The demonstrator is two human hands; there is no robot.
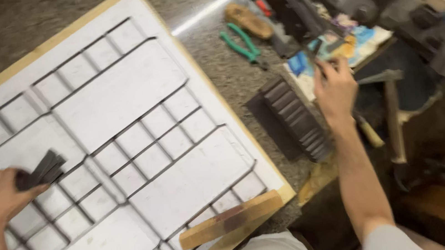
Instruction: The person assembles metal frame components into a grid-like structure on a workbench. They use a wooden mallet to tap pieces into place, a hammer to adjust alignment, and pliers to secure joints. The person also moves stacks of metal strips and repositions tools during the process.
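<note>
Wooden block (231,219) on board (119,97) edge; pliers (243,43) near right hand (335,91)

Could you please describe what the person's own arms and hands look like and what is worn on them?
Both forearms are bare to the elbow, with no gloves, watch or rings that I can make out on the left hand or the right hand. A light grey sleeve edge shows at the right arm's lower end. The picture is somewhat blurred.

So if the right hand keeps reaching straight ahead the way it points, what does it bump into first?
Probably the colourful blue and yellow packet just beyond the right hand, with dark blurred tools behind it. The picture is blurry, so depth is uncertain.
</note>
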